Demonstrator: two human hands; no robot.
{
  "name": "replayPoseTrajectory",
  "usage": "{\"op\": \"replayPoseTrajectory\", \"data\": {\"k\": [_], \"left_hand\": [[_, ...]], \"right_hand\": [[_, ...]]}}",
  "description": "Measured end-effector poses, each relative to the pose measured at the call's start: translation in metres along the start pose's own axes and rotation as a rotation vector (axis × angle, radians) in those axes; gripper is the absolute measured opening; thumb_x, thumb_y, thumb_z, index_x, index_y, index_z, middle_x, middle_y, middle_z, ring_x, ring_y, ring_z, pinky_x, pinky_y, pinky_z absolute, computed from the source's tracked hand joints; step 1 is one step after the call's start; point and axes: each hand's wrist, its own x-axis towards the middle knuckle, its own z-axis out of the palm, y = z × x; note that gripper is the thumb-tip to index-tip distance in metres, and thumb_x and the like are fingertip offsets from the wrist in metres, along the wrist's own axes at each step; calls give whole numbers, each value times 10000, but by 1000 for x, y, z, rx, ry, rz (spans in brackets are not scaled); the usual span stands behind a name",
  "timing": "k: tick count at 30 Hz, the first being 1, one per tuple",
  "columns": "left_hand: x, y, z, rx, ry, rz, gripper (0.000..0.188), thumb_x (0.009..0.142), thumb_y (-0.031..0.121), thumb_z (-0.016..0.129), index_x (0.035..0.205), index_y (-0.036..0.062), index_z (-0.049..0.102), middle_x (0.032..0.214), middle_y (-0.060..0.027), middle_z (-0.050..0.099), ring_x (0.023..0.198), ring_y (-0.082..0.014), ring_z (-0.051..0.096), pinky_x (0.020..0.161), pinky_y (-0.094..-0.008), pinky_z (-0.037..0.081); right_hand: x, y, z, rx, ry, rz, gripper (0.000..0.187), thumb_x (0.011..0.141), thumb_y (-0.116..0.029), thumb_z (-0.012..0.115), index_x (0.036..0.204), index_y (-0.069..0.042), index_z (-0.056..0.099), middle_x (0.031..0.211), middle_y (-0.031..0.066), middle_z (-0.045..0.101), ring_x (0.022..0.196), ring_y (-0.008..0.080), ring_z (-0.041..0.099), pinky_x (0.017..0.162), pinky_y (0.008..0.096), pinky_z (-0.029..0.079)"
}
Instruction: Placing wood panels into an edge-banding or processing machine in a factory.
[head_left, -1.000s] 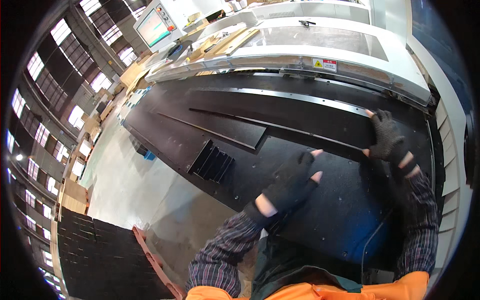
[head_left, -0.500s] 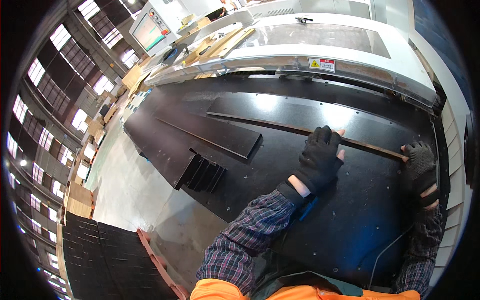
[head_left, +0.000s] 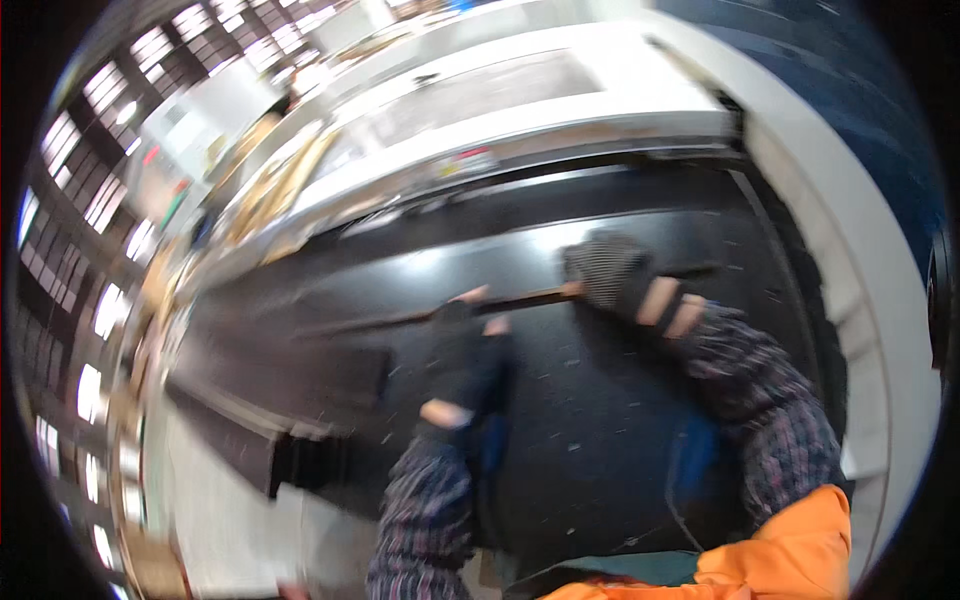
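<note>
While the long dark board [head_left: 510, 257] lies across the black table [head_left: 610, 440] from about nine to two o'clock in my view, my right hand [head_left: 605, 275] bends over its near edge at half past two. My left hand [head_left: 460, 345], just below the dial's centre, reaches that edge with thumb and fingers apart. Blur prevents me from telling whether either truly grips. If I pushed unevenly, I think the board could swivel, its left end knocking the shorter board [head_left: 325, 372] near eight o'clock; my bare fingertips might get pinched underneath. That left end melts into the dark surface. The black pieces [head_left: 305, 460] at half past seven are too smeared to count, and the pale control panel [head_left: 200, 125] at ten is unreadable.
</note>
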Motion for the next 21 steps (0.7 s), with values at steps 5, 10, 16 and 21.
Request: {"op": "replayPoseTrajectory", "data": {"k": [5, 10, 16, 21], "left_hand": [[22, -36, 0, 215, 93, -84, 477, 915, 168, 672, 1354, 32, 544, 1211, -188, 600, 1136, -325, 612, 978, -409, 491], [58, -45, 24, 34, 21, 15, 501, 898, 158, 670, 1350, 14, 508, 1245, -214, 535, 1204, -392, 562, 1021, -445, 462], [96, -43, 49, 93, 63, 141, 442, 869, 115, 654, 1279, -17, 555, 1277, -236, 574, 1252, -393, 545, 1073, -433, 421], [124, -64, 57, 86, 4, 112, 458, 867, 148, 652, 1291, -1, 564, 1310, -249, 548, 1287, -409, 508, 1087, -447, 407]], "right_hand": [[28, 11, 0, -93, -46, 37, 259, 849, -265, 704, 995, -51, 693, 851, 205, 720, 858, 387, 718, 758, 495, 565], [28, 64, -16, -186, -113, 203, 210, 838, -183, 704, 1004, -65, 756, 991, 188, 746, 940, 360, 727, 808, 453, 579], [37, 159, -21, -360, -76, 387, 271, 835, -286, 749, 985, -63, 714, 924, 203, 730, 921, 370, 721, 790, 480, 571], [37, 193, -40, -326, -98, 352, 265, 861, -273, 731, 1008, -55, 766, 1012, 197, 742, 962, 359, 723, 850, 475, 566]]}}
